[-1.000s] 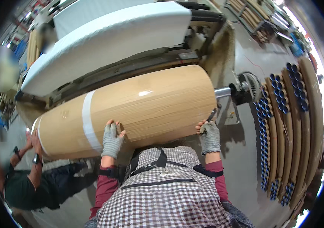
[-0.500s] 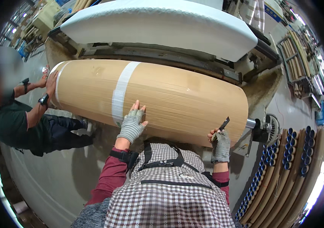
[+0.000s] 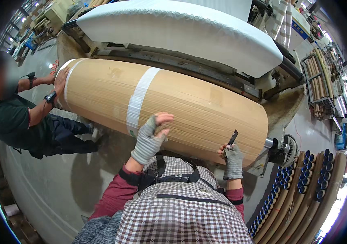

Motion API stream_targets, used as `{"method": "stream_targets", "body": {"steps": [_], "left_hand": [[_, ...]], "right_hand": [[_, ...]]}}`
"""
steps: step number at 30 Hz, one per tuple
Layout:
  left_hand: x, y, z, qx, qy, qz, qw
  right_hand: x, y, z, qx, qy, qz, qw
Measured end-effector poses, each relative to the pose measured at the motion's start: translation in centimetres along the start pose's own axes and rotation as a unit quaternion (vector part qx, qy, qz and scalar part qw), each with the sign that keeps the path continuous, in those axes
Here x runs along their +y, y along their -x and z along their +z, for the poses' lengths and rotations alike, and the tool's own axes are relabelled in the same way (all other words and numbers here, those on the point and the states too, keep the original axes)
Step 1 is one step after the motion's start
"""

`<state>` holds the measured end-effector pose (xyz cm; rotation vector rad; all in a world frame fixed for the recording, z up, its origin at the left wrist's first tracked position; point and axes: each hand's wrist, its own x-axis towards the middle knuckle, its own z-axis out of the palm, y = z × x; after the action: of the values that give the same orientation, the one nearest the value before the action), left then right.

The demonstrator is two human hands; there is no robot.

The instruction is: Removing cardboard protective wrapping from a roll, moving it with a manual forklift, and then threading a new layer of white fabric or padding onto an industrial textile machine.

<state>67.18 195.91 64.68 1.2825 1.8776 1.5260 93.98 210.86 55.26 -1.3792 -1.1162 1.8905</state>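
A big roll wrapped in brown corrugated cardboard lies crosswise before me, with a band of white tape around it left of its middle. My left hand, in a grey striped fingerless glove, is over the near side of the roll, right of the tape. Its fingers are apart and bent, with nothing in them; whether it touches the cardboard I cannot tell. Near the roll's right end, my right hand, gloved alike, is closed around a black utility knife. The knife's tip points up and away from me.
A co-worker stands at the left, hands on the roll's left end. Behind the roll is a machine frame carrying white sheet material. A shaft with a wheel juts from the right end. Cardboard tubes are stacked at the lower right.
My left hand has turned and its fingers have bent, pointing more to the right. The right hand keeps hold of the utility knife. The whole view has shifted slightly.
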Motion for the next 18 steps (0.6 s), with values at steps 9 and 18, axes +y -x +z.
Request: {"method": "stream_targets", "body": {"steps": [9, 18], "left_hand": [[2.0, 0.2, -0.1, 0.037, 0.638, -0.233, 0.732], [2.7, 0.7, 0.4, 0.03, 0.686, -0.24, 0.687]], "right_hand": [[-1.2, 0.0, 2.0, 0.0, -0.017, -0.021, 1.0], [-6.8, 0.9, 9.8, -0.094, -0.211, -0.032, 0.973]]}}
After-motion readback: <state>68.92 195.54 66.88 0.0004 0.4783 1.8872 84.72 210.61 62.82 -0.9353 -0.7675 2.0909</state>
